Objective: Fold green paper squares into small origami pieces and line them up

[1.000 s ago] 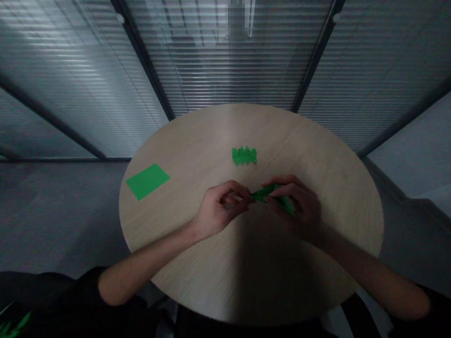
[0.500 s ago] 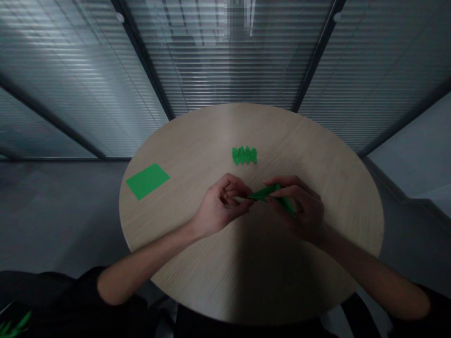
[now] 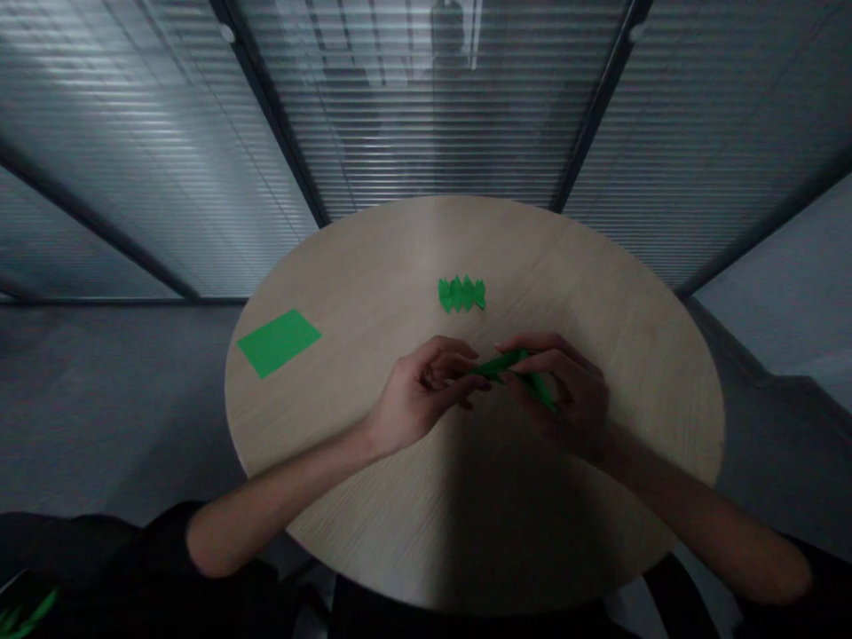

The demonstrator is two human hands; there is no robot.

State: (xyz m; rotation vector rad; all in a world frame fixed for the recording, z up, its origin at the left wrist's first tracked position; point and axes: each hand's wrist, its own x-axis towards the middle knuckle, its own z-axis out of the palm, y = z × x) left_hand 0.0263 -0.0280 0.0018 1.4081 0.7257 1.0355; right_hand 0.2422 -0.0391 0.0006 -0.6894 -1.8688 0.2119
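Note:
Between my two hands, above the table, is a piece of folded green paper (image 3: 538, 389). My left hand (image 3: 426, 390) pinches its left tip between thumb and fingers. My right hand (image 3: 565, 390) grips the other end, its fingers covering much of the fold. Beyond the hands a small zigzag-edged green folded paper piece (image 3: 461, 294) lies on the table. A flat green sheet of paper (image 3: 280, 343) rests at the table's left side.
The round wooden table (image 3: 373, 257) has a curved edge all around. Behind it stand glass partitions with blinds (image 3: 432, 151) and dark frames. Something green, blurred (image 3: 30, 612), shows at the lower left corner.
My left hand has shifted slightly down, and its thumb has slid right along the folded paper's tip. The right hand has barely moved.

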